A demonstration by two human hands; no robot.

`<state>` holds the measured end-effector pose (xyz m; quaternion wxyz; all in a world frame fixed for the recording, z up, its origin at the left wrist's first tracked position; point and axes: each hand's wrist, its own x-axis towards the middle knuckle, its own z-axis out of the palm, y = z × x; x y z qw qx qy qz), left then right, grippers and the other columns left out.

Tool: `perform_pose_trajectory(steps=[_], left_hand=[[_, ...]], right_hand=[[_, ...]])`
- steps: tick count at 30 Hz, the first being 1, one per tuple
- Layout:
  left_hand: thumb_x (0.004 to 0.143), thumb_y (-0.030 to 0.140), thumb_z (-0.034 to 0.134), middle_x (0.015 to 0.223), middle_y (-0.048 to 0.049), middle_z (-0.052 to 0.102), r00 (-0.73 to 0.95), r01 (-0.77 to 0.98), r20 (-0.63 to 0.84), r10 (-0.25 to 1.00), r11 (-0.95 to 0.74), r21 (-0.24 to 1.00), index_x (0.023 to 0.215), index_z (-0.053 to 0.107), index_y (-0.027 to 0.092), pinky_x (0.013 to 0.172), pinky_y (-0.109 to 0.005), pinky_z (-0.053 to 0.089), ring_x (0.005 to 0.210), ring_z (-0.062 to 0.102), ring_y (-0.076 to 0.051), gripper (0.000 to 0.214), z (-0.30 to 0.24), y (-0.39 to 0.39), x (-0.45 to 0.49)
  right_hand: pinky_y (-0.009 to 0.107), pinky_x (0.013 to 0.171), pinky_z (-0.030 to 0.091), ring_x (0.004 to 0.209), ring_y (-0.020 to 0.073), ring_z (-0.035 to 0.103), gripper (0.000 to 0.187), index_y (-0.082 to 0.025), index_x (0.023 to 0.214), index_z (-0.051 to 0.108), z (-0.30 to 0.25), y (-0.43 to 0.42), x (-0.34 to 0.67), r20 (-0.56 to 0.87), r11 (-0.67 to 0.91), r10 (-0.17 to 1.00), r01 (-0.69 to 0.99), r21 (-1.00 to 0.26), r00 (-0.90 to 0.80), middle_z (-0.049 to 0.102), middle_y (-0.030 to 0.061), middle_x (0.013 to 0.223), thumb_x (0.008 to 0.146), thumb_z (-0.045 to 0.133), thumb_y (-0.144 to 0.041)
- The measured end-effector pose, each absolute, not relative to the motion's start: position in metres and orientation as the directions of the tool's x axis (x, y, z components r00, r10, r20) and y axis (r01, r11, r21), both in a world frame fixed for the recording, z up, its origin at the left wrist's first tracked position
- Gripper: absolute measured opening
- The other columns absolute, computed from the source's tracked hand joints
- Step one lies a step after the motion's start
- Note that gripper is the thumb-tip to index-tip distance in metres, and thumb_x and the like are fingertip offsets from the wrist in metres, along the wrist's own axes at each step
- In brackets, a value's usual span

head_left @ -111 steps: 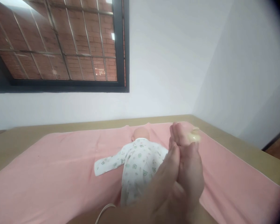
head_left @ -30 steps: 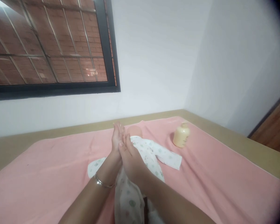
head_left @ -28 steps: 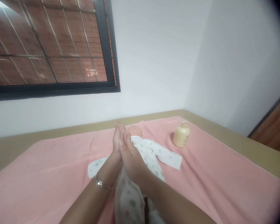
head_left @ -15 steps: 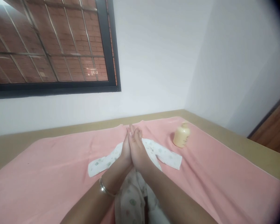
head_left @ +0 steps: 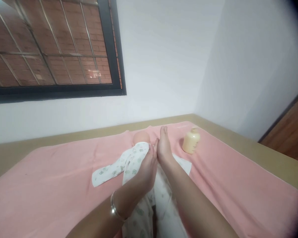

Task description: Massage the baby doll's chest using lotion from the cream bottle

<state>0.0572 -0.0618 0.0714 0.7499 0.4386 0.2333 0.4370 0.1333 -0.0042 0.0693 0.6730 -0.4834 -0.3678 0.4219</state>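
My left hand (head_left: 149, 168) and my right hand (head_left: 164, 147) meet at the palms, right one a little farther forward. Both have their fingers stretched out, and no object shows in either. Beneath them lies what looks like a baby doll (head_left: 141, 138), its round bald head toward the wall. It is dressed in a white outfit (head_left: 134, 162) with a small green print, sleeves spread to the sides. My hands and forearms hide much of its right side. A silver bangle (head_left: 113, 206) circles my left wrist.
A pale yellow pump bottle (head_left: 191, 141) stands upright to the right of my hands. Pink cloth (head_left: 64, 175) with some creases covers the tan surface (head_left: 270, 155). White walls (head_left: 164, 66) rise behind, with a barred, dark-framed window (head_left: 72, 49) at upper left.
Both hands have shifted right, uncovering the doll's head and chest. The palms have slid against each other and the fingertips are now farther apart. The bottle stays in place.
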Motion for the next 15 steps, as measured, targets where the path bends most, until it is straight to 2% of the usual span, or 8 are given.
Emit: perform_pose_trajectory(steps=[4, 8, 11, 15], left_hand=[[0.091, 0.057, 0.025, 0.149, 0.0041, 0.022, 0.555, -0.441, 0.111, 0.825, 0.179, 0.880, 0.140, 0.036, 0.024, 0.116, -0.035, 0.001, 0.140, -0.003, -0.019, 0.061, 0.076, -0.062, 0.054], [0.091, 0.056, 0.022, 0.149, 0.0029, 0.023, 0.579, -0.440, 0.129, 0.805, 0.175, 0.881, 0.138, 0.040, 0.022, 0.116, -0.037, 0.002, 0.140, -0.001, -0.020, 0.061, 0.077, -0.062, 0.055], [0.091, 0.056, 0.023, 0.149, 0.0028, 0.025, 0.562, -0.427, 0.093, 0.822, 0.192, 0.884, 0.137, 0.041, 0.023, 0.116, -0.037, 0.003, 0.140, 0.002, -0.021, 0.060, 0.076, -0.062, 0.056], [0.090, 0.059, 0.025, 0.147, 0.0014, 0.029, 0.549, -0.420, 0.073, 0.833, 0.199, 0.886, 0.137, 0.041, 0.023, 0.116, -0.036, 0.005, 0.140, 0.006, -0.021, 0.062, 0.073, -0.065, 0.055]], right_hand=[[0.039, 0.111, 0.018, 0.138, 0.0188, 0.016, 0.077, -0.023, 0.147, 0.008, 0.082, -0.008, 0.140, 0.053, 0.140, 0.891, -0.163, -0.977, 0.450, 0.017, -0.0004, 0.150, 0.085, 0.022, -0.068], [0.033, 0.109, 0.023, 0.135, 0.0229, 0.025, 0.077, -0.013, 0.145, 0.024, 0.093, -0.014, 0.146, 0.108, 0.137, 0.871, -0.025, -0.990, 0.479, 0.032, 0.0053, 0.145, 0.088, 0.013, -0.065], [0.030, 0.107, 0.024, 0.134, 0.0248, 0.027, 0.080, -0.008, 0.141, 0.032, 0.097, -0.016, 0.149, 0.111, 0.113, 0.872, 0.026, -0.993, 0.477, 0.036, 0.0093, 0.143, 0.088, 0.011, -0.064], [0.034, 0.108, 0.023, 0.135, 0.0235, 0.024, 0.080, -0.011, 0.144, 0.023, 0.094, -0.012, 0.154, 0.100, 0.105, 0.852, 0.021, -0.994, 0.513, 0.032, 0.0087, 0.145, 0.087, 0.010, -0.065]])
